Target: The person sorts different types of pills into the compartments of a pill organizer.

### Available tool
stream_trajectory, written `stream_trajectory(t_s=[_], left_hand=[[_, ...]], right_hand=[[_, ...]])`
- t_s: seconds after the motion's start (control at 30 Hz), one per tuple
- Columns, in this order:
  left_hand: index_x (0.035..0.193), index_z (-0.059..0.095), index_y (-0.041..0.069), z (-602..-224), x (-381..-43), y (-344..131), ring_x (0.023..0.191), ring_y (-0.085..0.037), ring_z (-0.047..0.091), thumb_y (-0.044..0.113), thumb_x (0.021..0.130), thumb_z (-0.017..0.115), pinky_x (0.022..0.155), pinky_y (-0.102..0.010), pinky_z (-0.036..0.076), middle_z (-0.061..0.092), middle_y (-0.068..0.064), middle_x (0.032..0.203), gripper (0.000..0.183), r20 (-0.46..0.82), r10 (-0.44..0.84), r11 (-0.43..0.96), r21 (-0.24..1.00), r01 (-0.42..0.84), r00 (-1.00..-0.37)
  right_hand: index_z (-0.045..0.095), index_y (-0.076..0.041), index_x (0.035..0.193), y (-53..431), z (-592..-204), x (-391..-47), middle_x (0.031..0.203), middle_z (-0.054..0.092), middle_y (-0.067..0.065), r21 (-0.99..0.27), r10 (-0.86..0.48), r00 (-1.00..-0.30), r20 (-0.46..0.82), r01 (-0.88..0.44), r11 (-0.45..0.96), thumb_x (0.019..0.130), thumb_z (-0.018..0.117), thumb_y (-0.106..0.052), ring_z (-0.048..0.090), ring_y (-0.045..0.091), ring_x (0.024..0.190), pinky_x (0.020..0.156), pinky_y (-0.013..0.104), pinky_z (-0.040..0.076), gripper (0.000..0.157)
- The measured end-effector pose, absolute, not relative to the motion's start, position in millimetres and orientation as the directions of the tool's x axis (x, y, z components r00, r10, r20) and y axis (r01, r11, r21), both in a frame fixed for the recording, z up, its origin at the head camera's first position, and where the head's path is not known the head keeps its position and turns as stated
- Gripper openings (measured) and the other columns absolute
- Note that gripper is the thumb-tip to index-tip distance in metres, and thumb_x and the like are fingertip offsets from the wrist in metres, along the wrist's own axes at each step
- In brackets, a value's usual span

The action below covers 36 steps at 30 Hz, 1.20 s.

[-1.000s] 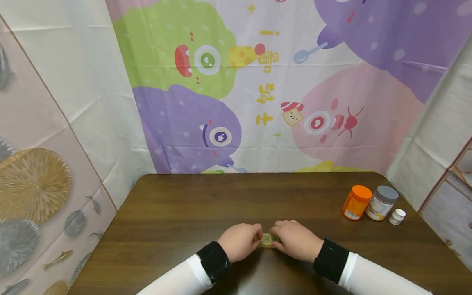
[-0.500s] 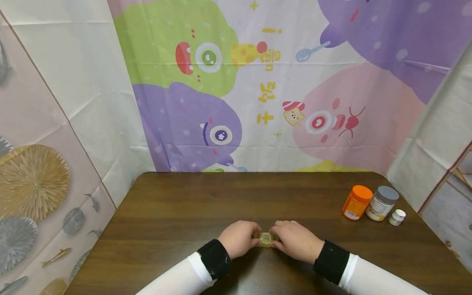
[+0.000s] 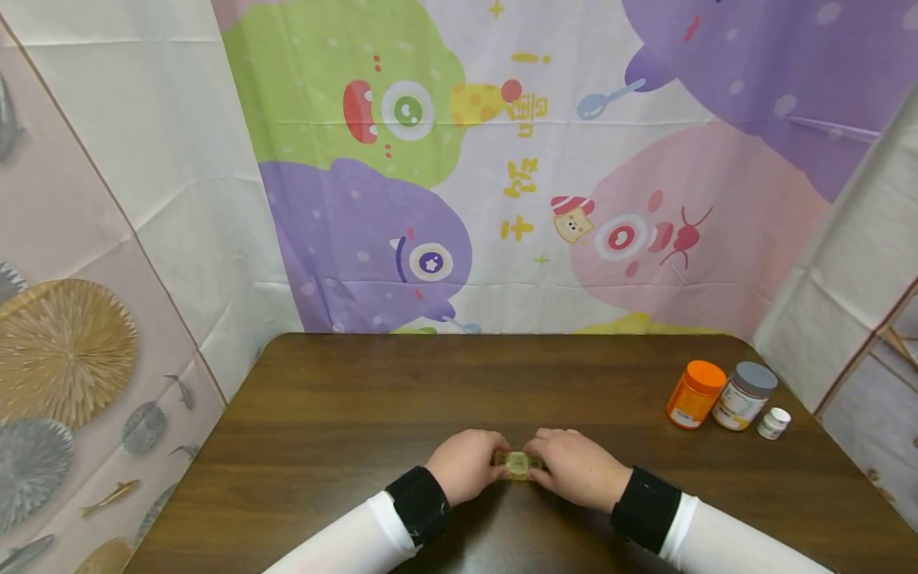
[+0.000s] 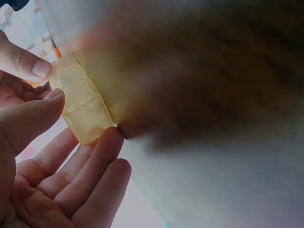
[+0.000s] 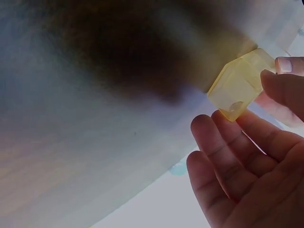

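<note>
A small translucent yellow pill box [image 3: 518, 464] with marked lids is held low near the front middle of the table. My left hand [image 3: 466, 465] pinches its left end between thumb and fingers, while my right hand [image 3: 577, 469] grips the right end the same way. In the left wrist view the pill box [image 4: 81, 102] shows its compartments, with the left thumb on one face and fingertips against the opposite edge. From the right wrist, the box [image 5: 236, 85] has a small rounded shape in its near compartment; what that is I cannot tell. Fingers hide both ends.
At the table's right side stand an orange bottle [image 3: 696, 395], a white jar with a grey lid [image 3: 743, 396] and a small white bottle [image 3: 774, 424]. The brown wooden table [image 3: 358, 399] ends at a printed curtain [image 3: 516, 287] behind.
My left fingers have shifted from a curled pose at the box's left end to a pinch on it, and more of the box shows. The right hand stays nearly still.
</note>
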<state>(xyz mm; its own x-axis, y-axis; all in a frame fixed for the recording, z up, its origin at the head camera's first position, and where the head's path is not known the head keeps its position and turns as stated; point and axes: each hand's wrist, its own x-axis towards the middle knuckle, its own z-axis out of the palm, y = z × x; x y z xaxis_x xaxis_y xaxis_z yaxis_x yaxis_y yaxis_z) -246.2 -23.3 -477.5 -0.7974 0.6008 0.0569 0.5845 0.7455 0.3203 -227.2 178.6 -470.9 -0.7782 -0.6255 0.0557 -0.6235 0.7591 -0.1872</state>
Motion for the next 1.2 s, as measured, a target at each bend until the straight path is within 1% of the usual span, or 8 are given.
stream_trajectory(t_s=[0.17, 0.27, 0.43, 0.63, 0.93, 1.07, 1.2], left_hand=[[0.103, 0.072, 0.015, -476.4, -244.3, -23.6, 0.073, -0.005, 0.057, 0.03, 0.084, 0.076, 0.067, -0.028, 0.051, 0.07, 0.004, 0.089, 0.025, 0.059, 0.598, 0.749, 0.314, 0.584, -0.799], [0.104, 0.072, 0.014, -475.8, -243.5, -24.3, 0.073, -0.006, 0.057, 0.029, 0.084, 0.076, 0.067, -0.028, 0.051, 0.07, 0.003, 0.089, 0.025, 0.058, 0.598, 0.75, 0.312, 0.583, -0.8], [0.103, 0.073, 0.014, -475.5, -242.7, -24.7, 0.073, -0.007, 0.058, 0.029, 0.084, 0.076, 0.066, -0.028, 0.051, 0.071, 0.002, 0.088, 0.025, 0.063, 0.601, 0.746, 0.315, 0.587, -0.797], [0.103, 0.073, 0.013, -475.9, -243.6, -25.2, 0.073, -0.007, 0.058, 0.03, 0.084, 0.076, 0.067, -0.029, 0.051, 0.071, 0.002, 0.088, 0.026, 0.064, 0.602, 0.745, 0.313, 0.589, -0.796], [0.104, 0.073, 0.014, -474.1, -243.1, -25.9, 0.072, -0.006, 0.057, 0.03, 0.083, 0.076, 0.066, -0.027, 0.051, 0.071, 0.003, 0.088, 0.027, 0.045, 0.598, 0.744, 0.34, 0.575, -0.8], [0.104, 0.073, 0.013, -473.8, -243.1, -25.9, 0.071, -0.007, 0.057, 0.029, 0.083, 0.076, 0.065, -0.027, 0.05, 0.071, 0.002, 0.087, 0.026, 0.056, 0.602, 0.739, 0.34, 0.582, -0.796], [0.103, 0.073, 0.014, -473.9, -243.1, -25.9, 0.071, -0.006, 0.057, 0.03, 0.083, 0.076, 0.064, -0.027, 0.05, 0.071, 0.003, 0.086, 0.026, 0.06, 0.6, 0.742, 0.332, 0.583, -0.798]], right_hand=[[0.067, -0.012, 0.114, 179.0, -471.4, -227.0, 0.092, 0.063, -0.002, -0.211, -0.629, -0.775, 0.064, -0.626, 0.75, 0.09, 0.069, -0.026, 0.055, 0.007, 0.078, 0.072, 0.039, 0.05, 0.029], [0.067, -0.013, 0.115, 178.9, -471.7, -227.2, 0.091, 0.062, -0.003, -0.232, -0.628, -0.776, 0.065, -0.624, 0.746, 0.09, 0.069, -0.027, 0.054, 0.006, 0.074, 0.068, 0.034, 0.051, 0.029], [0.067, -0.013, 0.113, 178.1, -473.4, -227.5, 0.088, 0.059, -0.003, -0.269, -0.62, -0.782, 0.061, -0.611, 0.745, 0.089, 0.07, -0.028, 0.05, 0.003, 0.067, 0.059, 0.025, 0.049, 0.028], [0.066, -0.012, 0.11, 174.9, -475.0, -229.2, 0.088, 0.057, -0.004, -0.276, -0.614, -0.787, 0.054, -0.603, 0.749, 0.086, 0.073, -0.029, 0.05, 0.003, 0.067, 0.058, 0.025, 0.049, 0.03], [0.065, -0.014, 0.104, 171.9, -478.6, -229.7, 0.083, 0.056, -0.005, -0.259, -0.601, -0.797, 0.068, -0.595, 0.76, 0.087, 0.072, -0.034, 0.049, 0.002, 0.062, 0.054, 0.023, 0.047, 0.027], [0.064, -0.015, 0.098, 170.2, -479.6, -229.7, 0.08, 0.054, -0.006, -0.235, -0.598, -0.797, 0.081, -0.598, 0.766, 0.087, 0.072, -0.034, 0.047, 0.003, 0.059, 0.051, 0.022, 0.044, 0.024], [0.062, -0.015, 0.092, 168.1, -478.4, -228.8, 0.077, 0.053, -0.006, -0.183, -0.612, -0.782, 0.117, -0.623, 0.761, 0.084, 0.073, -0.032, 0.045, 0.004, 0.056, 0.049, 0.022, 0.043, 0.021]])
